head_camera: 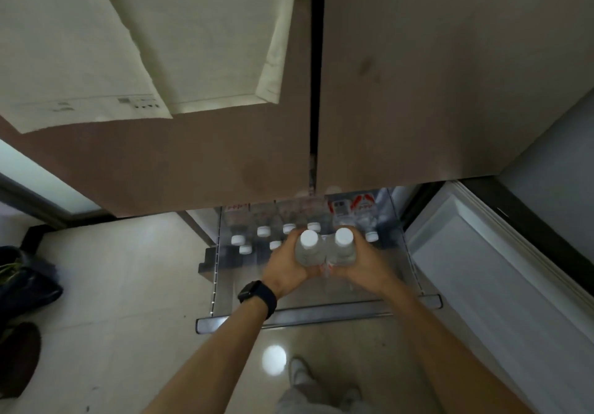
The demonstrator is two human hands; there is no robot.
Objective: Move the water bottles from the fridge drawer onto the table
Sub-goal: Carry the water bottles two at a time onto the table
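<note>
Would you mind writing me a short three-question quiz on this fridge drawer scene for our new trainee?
1. True or false: each hand holds one water bottle above the open fridge drawer.
2. Multiple choice: the black watch sits on which wrist? A) left B) right C) neither
3. Short answer: what colour are the caps of the bottles left in the drawer?

Key
1. True: the left hand grips the left bottle and the right hand grips the right bottle, side by side.
2. A
3. White
</note>
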